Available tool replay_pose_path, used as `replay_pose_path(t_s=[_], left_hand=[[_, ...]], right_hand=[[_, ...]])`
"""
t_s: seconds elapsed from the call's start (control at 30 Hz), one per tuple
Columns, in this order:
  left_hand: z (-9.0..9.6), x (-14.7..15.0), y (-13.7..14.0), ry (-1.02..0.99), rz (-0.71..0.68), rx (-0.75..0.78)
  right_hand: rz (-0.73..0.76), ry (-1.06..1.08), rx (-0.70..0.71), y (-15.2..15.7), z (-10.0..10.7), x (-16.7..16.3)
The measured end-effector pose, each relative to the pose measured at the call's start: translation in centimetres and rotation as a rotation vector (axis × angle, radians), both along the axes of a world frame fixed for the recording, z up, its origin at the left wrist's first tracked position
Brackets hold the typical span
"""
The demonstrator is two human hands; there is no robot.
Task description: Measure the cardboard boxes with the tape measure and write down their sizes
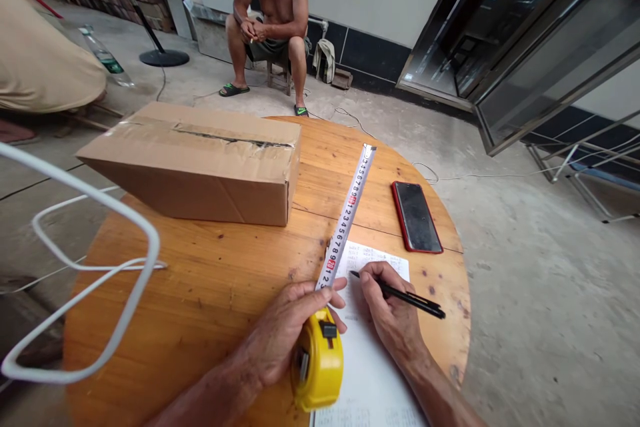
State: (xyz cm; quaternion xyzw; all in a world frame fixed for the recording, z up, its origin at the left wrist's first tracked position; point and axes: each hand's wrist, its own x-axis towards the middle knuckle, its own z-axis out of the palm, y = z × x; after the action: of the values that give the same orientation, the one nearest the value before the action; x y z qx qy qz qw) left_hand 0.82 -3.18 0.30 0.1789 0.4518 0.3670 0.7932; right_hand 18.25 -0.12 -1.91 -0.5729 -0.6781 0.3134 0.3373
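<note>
My left hand (295, 320) is closed on a yellow tape measure (321, 370), thumb pressed on the blade near the case mouth. The white blade (345, 220) sticks out forward and slightly right, its metal end hook away from me over the table. In my right hand (393, 307) a black pen (417, 300) is pinched, its tip at a white sheet of paper (370, 373) with handwritten rows of figures. Part of the sheet is hidden under my hands and the tape measure. A taped cardboard box (225, 187) sits ahead on the left.
The round wooden table (240, 287) carries a phone in a red case (417, 217) at the right. A white bent frame (145, 267) juts in from the left. Beyond the table, a person (275, 7) sits on a stool. A plastic bottle (105, 57) stands on the floor.
</note>
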Motion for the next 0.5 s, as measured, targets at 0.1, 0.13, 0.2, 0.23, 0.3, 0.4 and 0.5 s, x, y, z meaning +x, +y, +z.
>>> replay_pose_path(t_s=[0.1,0.13,0.2,0.23,0.3,0.4,0.5], left_hand=[[-0.03,0.04,0.02,-0.005,0.006,0.009],[-0.06,0.05,0.02,-0.007,0.007,0.009],[-0.16,0.08,0.00,-0.008,0.011,0.009],[-0.20,0.08,-0.03,-0.007,0.011,0.008],[-0.29,0.08,-0.09,-0.010,0.005,0.013],[-0.36,0.06,-0.17,-0.011,-0.001,0.027],[-0.36,0.07,-0.20,-0.003,0.006,0.041]], right_hand=[[-0.002,0.006,-0.010,-0.01,-0.09,0.09],[-0.003,0.003,-0.009,-0.01,-0.10,0.11],[-0.003,-0.009,-0.002,-0.02,-0.08,0.12],[-0.002,-0.016,0.003,-0.02,-0.06,0.10],[-0.001,-0.025,0.014,0.00,0.00,0.04],[-0.003,-0.030,0.027,0.02,0.04,-0.05],[-0.005,-0.012,0.015,-0.03,0.00,-0.08]])
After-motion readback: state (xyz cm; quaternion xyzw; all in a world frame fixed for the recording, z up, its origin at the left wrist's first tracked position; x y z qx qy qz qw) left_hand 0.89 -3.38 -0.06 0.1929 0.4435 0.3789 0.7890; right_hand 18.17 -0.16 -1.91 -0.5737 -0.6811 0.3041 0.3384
